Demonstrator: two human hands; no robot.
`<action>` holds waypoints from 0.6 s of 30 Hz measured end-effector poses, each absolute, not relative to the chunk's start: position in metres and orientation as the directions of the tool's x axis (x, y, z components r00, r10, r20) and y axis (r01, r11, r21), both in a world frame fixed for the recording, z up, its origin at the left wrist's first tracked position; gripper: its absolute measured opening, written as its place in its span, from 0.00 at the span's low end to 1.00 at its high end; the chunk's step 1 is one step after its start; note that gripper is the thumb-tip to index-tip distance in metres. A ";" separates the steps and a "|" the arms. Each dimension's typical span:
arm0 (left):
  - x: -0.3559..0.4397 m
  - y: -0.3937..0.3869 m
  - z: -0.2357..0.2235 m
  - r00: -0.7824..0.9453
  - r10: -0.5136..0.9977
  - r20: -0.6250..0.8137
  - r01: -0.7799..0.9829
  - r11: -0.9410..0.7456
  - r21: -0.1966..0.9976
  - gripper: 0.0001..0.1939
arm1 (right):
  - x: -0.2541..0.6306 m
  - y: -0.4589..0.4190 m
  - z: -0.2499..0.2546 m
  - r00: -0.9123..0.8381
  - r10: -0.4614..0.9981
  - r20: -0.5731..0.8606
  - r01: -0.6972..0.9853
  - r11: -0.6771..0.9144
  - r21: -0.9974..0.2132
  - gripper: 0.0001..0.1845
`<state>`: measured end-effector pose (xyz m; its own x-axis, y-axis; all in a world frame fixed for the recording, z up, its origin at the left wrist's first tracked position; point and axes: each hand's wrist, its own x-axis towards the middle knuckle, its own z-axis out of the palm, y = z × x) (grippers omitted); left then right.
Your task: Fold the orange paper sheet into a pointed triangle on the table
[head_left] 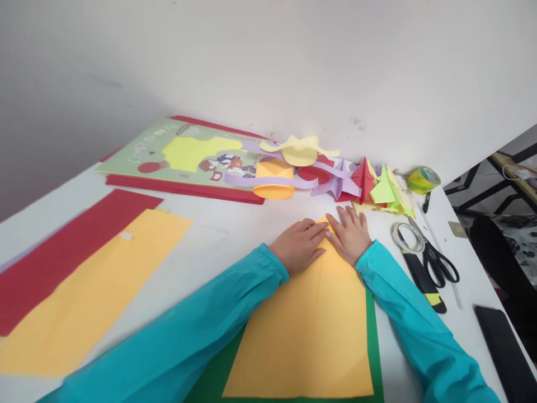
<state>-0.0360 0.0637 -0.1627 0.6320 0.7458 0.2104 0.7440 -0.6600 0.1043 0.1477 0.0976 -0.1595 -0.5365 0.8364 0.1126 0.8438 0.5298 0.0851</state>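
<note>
An orange sheet of paper (306,330) lies on a green sheet (375,347) on the white table, its far end folded toward a point. My left hand (298,245) presses flat on the left fold near that tip. My right hand (350,235) presses flat on the right fold, fingers spread. Both hands touch each other at the point, and both arms wear teal sleeves.
Red (62,254) and orange (92,296) paper sheets lie at left. A craft book (184,157) and folded paper shapes (361,179) line the wall. Tape rolls (423,179) (408,237), scissors (438,263), a utility knife (423,280) and a phone (505,347) sit at right.
</note>
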 end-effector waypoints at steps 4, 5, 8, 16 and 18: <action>-0.036 0.064 -0.163 0.632 0.747 0.208 0.744 -0.659 0.108 0.20 | 0.147 0.098 -0.158 -0.541 0.834 0.111 0.841 0.535 0.084 0.26; -0.036 0.064 -0.163 0.630 0.748 0.206 0.745 -0.658 0.111 0.20 | 0.147 0.098 -0.158 -0.543 0.832 0.113 0.840 0.537 0.081 0.26; -0.036 0.064 -0.164 0.631 0.748 0.204 0.742 -0.659 0.122 0.20 | 0.149 0.096 -0.156 -0.543 0.830 0.124 0.840 0.538 0.079 0.25; -0.036 0.064 -0.166 0.632 0.748 0.201 0.741 -0.660 0.127 0.21 | 0.154 0.094 -0.157 -0.542 0.828 0.141 0.840 0.536 0.085 0.24; -0.036 0.065 -0.166 0.633 0.746 0.208 0.739 -0.662 0.126 0.21 | 0.155 0.093 -0.158 -0.545 0.826 0.144 0.838 0.538 0.085 0.23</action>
